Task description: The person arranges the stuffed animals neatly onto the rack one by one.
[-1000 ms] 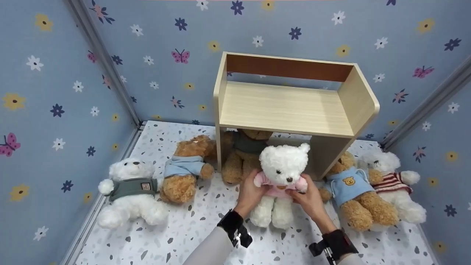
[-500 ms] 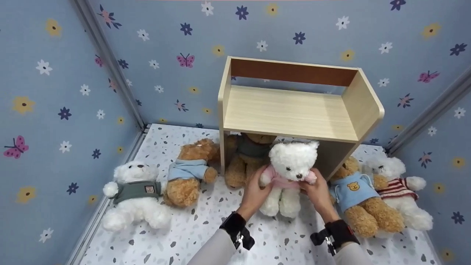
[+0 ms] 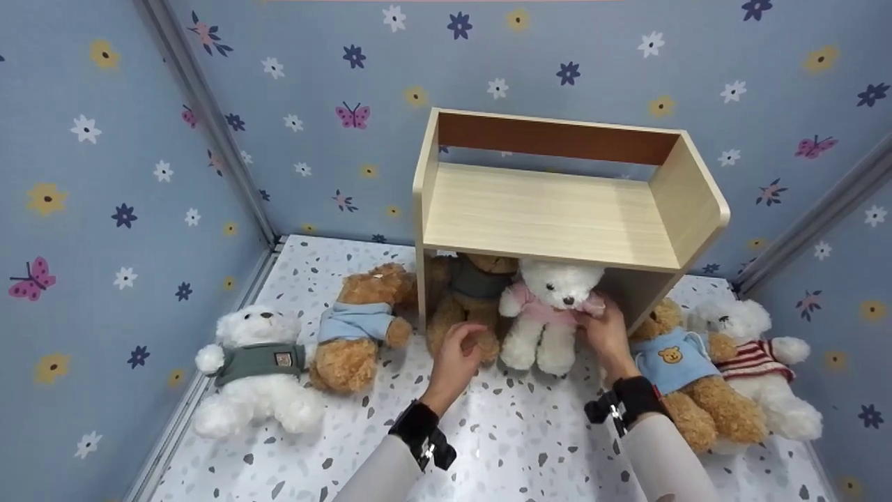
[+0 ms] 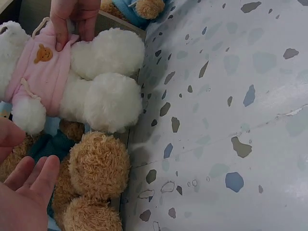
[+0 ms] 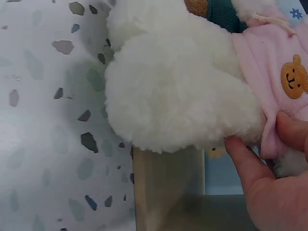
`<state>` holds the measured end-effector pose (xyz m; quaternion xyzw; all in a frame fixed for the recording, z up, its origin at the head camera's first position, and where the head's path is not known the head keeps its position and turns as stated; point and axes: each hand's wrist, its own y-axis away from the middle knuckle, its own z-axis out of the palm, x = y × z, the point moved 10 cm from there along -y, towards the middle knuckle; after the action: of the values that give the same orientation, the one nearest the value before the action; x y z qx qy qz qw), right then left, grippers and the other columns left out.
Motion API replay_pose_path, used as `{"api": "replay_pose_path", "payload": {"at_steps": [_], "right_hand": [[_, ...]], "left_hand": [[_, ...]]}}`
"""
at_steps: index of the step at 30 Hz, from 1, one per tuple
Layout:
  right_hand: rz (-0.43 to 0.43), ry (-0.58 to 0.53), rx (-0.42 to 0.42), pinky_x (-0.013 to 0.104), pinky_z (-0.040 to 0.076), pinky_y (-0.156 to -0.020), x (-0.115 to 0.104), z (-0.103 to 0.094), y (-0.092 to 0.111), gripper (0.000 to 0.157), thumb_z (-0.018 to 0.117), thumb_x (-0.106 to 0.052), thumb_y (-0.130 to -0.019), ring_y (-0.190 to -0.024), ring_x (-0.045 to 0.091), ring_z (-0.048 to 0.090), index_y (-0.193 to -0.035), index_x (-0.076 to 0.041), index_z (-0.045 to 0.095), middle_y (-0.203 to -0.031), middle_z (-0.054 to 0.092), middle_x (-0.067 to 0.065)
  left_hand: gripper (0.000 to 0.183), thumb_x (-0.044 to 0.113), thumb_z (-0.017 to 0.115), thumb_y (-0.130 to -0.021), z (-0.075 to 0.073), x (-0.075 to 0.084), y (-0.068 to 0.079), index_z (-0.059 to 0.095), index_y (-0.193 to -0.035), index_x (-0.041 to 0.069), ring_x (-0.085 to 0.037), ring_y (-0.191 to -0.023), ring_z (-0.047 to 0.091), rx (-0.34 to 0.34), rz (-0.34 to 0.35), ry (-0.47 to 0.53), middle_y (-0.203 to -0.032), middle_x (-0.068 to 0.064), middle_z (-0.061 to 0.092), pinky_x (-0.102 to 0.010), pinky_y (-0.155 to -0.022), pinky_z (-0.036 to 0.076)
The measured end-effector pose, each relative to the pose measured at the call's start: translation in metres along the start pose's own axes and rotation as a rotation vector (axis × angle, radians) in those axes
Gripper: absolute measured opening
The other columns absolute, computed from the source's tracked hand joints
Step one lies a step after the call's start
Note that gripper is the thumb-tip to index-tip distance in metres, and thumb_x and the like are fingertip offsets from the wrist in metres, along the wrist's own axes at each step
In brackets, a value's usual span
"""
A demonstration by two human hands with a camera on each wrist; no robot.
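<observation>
right hand (image 3: 605, 338): fingers pinching hem of pink top (image 4: 45, 72) | left hand (image 3: 454, 361): fingers loosely parted, empty | pink-topped bear (image 3: 546, 317): at right fingers, inside shelf (image 3: 550, 213) beside brown bear (image 3: 453, 314) | apparently two in, four bears (image 3: 258, 366) outside, beyond both hands

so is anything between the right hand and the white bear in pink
Nothing visible: the right hand pinches the white bear at the lower edge of its pink top. The dark-topped brown bear sits on the white bear's other side, not between them.
</observation>
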<state>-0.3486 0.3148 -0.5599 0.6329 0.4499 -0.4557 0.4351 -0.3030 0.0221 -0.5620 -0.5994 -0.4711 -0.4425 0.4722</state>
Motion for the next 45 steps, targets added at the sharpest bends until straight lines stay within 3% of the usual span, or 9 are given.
{"api": "replay_pose_path", "payload": {"at_steps": [15, 19, 21, 23, 26, 29, 32, 36, 45], "right_hand": [[0.005, 0.098, 0.032, 0.039, 0.048, -0.098, 0.006, 0.023, -0.029, 0.052, 0.058, -0.005, -0.103, -0.123, 0.033, 0.054, -0.151, 0.003, 0.041, -0.147, 0.050, 0.026], [-0.093, 0.144, 0.007, 0.044, 0.035, -0.116, -0.001, 0.028, -0.034, 0.056, 0.058, -0.005, -0.103, -0.141, 0.036, 0.041, -0.154, 0.003, 0.037, -0.156, 0.041, 0.025], [-0.109, 0.123, -0.031, 0.041, 0.027, -0.121, -0.001, 0.032, -0.033, 0.068, 0.057, -0.005, -0.103, -0.148, 0.034, 0.032, -0.162, 0.001, 0.023, -0.165, 0.027, 0.024], [-0.089, 0.079, -0.059, 0.034, 0.033, -0.115, 0.003, 0.034, -0.031, 0.071, 0.056, -0.005, -0.104, -0.140, 0.031, 0.041, -0.162, 0.003, 0.016, -0.160, 0.032, 0.024], [-0.034, 0.010, -0.083, 0.025, 0.043, -0.088, 0.013, 0.037, -0.027, 0.054, 0.056, -0.008, -0.105, -0.104, 0.021, 0.054, -0.151, 0.011, 0.033, -0.131, 0.049, 0.023], [-0.016, -0.009, -0.096, 0.025, 0.043, -0.070, 0.017, 0.038, -0.023, 0.033, 0.055, -0.011, -0.106, -0.083, 0.020, 0.049, -0.129, 0.012, 0.051, -0.106, 0.052, 0.019], [-0.020, -0.050, -0.127, 0.026, 0.045, -0.077, 0.016, 0.039, -0.017, 0.044, 0.053, -0.007, -0.106, -0.106, 0.030, 0.055, -0.146, 0.010, 0.041, -0.132, 0.051, 0.027], [-0.067, -0.011, -0.129, 0.034, 0.044, -0.105, 0.013, 0.035, -0.012, 0.066, 0.052, -0.002, -0.105, -0.148, 0.039, 0.032, -0.160, 0.008, 0.017, -0.164, 0.023, 0.031], [-0.069, 0.276, -0.104, 0.055, 0.034, -0.118, 0.017, 0.012, 0.005, 0.069, 0.050, -0.026, -0.110, -0.150, 0.044, 0.029, -0.163, 0.002, 0.015, -0.164, 0.024, 0.029]], "left_hand": [[0.025, -0.004, 0.059, -0.099, -0.028, -0.011, 0.011, 0.069, -0.122, -0.002, -0.031, -0.117, 0.063, 0.048, -0.050, -0.035, -0.121, -0.012, 0.061, -0.042, -0.100, 0.054], [0.024, -0.003, 0.060, -0.100, -0.030, -0.012, 0.009, 0.069, -0.122, -0.002, -0.031, -0.115, 0.064, 0.055, -0.046, -0.044, -0.119, -0.013, 0.062, -0.045, -0.099, 0.054], [0.025, -0.003, 0.060, -0.100, -0.030, -0.012, 0.010, 0.069, -0.123, -0.002, -0.030, -0.113, 0.063, 0.051, -0.045, -0.066, -0.118, -0.013, 0.063, -0.045, -0.099, 0.053], [0.024, -0.001, 0.060, -0.100, -0.031, -0.013, 0.011, 0.069, -0.123, 0.000, -0.028, -0.112, 0.063, 0.049, -0.037, -0.090, -0.117, -0.012, 0.063, -0.045, -0.098, 0.053], [0.022, 0.003, 0.061, -0.102, -0.032, -0.014, 0.013, 0.070, -0.123, 0.004, -0.027, -0.110, 0.063, 0.051, -0.033, -0.109, -0.117, -0.010, 0.063, -0.044, -0.097, 0.053], [0.021, 0.008, 0.064, -0.103, -0.035, -0.016, 0.014, 0.071, -0.122, 0.005, -0.026, -0.110, 0.063, 0.055, -0.031, -0.105, -0.118, -0.011, 0.063, -0.043, -0.096, 0.054], [0.021, 0.009, 0.066, -0.102, -0.037, -0.016, 0.016, 0.071, -0.121, 0.004, -0.027, -0.109, 0.063, 0.064, -0.026, -0.108, -0.117, -0.011, 0.064, -0.043, -0.095, 0.054], [0.021, 0.007, 0.066, -0.101, -0.042, -0.014, 0.017, 0.072, -0.120, 0.006, -0.025, -0.108, 0.063, 0.086, -0.016, -0.114, -0.117, -0.009, 0.064, -0.042, -0.095, 0.054], [0.029, -0.006, 0.060, -0.097, -0.047, -0.016, 0.016, 0.073, -0.120, 0.006, -0.025, -0.109, 0.063, 0.093, -0.005, -0.115, -0.118, -0.007, 0.064, -0.040, -0.096, 0.054]]}}
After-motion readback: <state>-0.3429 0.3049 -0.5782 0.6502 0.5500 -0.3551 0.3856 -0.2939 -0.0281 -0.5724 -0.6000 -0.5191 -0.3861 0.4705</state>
